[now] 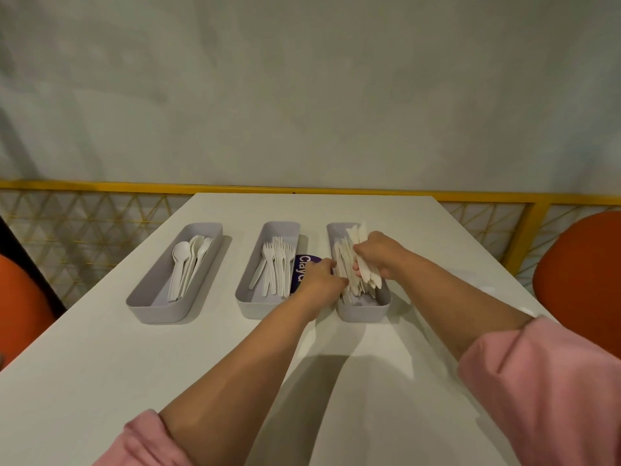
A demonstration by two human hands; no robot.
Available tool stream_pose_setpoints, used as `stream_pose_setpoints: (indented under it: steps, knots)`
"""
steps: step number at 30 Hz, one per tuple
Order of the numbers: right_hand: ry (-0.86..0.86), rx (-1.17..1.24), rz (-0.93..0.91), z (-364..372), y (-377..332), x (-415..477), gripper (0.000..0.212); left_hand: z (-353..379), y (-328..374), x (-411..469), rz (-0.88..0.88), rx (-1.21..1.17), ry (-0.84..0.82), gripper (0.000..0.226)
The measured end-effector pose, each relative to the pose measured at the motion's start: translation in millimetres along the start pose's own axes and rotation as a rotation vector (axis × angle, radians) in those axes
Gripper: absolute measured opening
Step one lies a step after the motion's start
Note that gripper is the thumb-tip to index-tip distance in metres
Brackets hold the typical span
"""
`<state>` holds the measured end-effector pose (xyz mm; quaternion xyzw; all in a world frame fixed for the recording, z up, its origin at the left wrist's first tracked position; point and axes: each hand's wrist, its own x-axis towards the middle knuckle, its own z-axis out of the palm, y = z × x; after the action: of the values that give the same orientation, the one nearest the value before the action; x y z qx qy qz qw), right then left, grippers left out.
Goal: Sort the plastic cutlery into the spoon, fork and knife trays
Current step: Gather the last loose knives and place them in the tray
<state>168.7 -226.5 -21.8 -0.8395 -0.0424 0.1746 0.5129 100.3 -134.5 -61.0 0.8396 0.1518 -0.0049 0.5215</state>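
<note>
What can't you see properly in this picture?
Head view:
- Purple label: its word is cut short by the left hand and the fork tray.
- Left hand's fingertips: buried among the knives, so its grip is unclear.
- Knife count: overlapping, and the right hand covers the bundle.

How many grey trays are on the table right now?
3: spoon tray left, fork tray middle, knife tray right, where the right hand grips knives. None seems hidden.
</note>
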Motion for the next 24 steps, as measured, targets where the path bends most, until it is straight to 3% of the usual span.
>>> stream_pose_setpoints:
  steps: [8, 15, 17, 20, 24]
  knots:
    - [0.020, -0.359, -0.016, 18, 12, 30, 0.032, 3, -11, 9, 0.037, 0.138, -0.045, 0.062]
    - [0.089, -0.527, -0.018, 22, 4, 29, 0.020, 1, -14, 9, 0.050, 0.155, -0.026, 0.067]
    - [0.105, -0.563, -0.067, 18, 3, 28, 0.043, 1, -15, 9, 0.053, 0.160, -0.022, 0.068]
    - [0.107, -0.639, -0.143, 8, 2, 20, 0.060, 2, -13, 7, 0.046, 0.161, 0.021, 0.061]
    - [0.081, -0.743, -0.203, -10, 1, 5, 0.050, 3, -5, 0, 0.090, 0.121, 0.163, 0.039]
